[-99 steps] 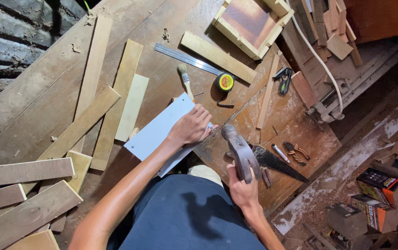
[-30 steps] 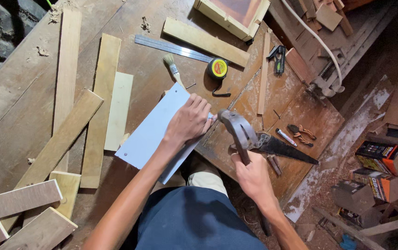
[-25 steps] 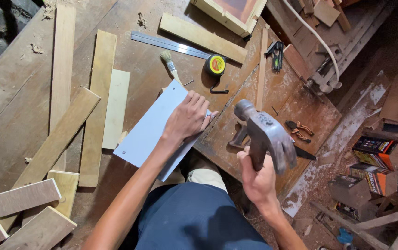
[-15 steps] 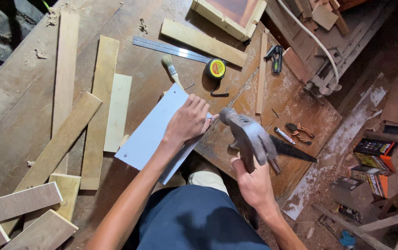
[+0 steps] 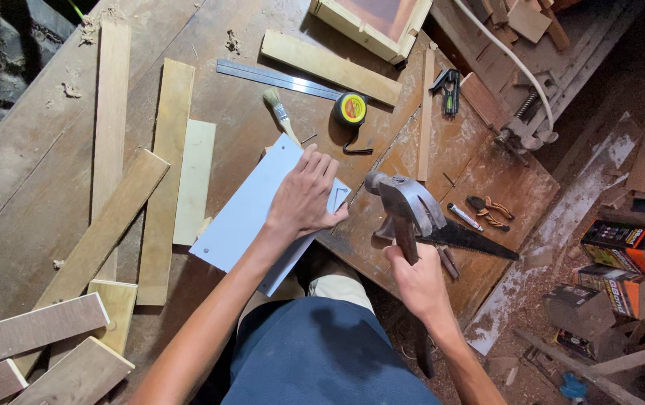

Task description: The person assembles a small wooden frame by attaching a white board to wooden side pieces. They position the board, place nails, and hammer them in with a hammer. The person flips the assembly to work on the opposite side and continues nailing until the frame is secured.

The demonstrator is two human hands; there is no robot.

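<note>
Nearest the camera, at 6 o'clock, sits the person's lap in dark blue cloth (image 5: 322,352), with both forearms reaching up from it.

Right hand (image 5: 420,281), at about 5 o'clock from centre, is clenched around the handle of a hammer (image 5: 406,210). Hammer head is raised off the bench, steel face toward 9 o'clock, claw toward 3 o'clock.

Left hand (image 5: 303,196), near centre, lies palm down with fingers spread on the 3 o'clock end of a pale grey panel (image 5: 251,217). Whether the thumb and forefinger pinch a nail cannot be told. Panel lies flat on the bench (image 5: 30,187), slanting from 7 o'clock to 1 o'clock, its near edge overhanging the bench edge above the lap. Hammer head is just beside the hand, apart from it.

At 3 o'clock of the hammer, a handsaw (image 5: 465,238) lies flat, partly hidden by the hammer; a marker (image 5: 463,217) and pliers (image 5: 489,210) rest just beyond it.

At 9 o'clock of the panel, several wood slats (image 5: 159,180) lie side by side and crossed; more offcuts (image 5: 34,330) sit at 8 o'clock.

Further out, at 12 o'clock of the hand: a paintbrush (image 5: 281,116), a yellow tape measure (image 5: 351,109), a steel ruler (image 5: 277,79) and a wood batten (image 5: 330,66). A framed box (image 5: 371,22) sits at the far edge.

At 3 o'clock, off the bench, cartons (image 5: 622,247) stand among sawdust.
</note>
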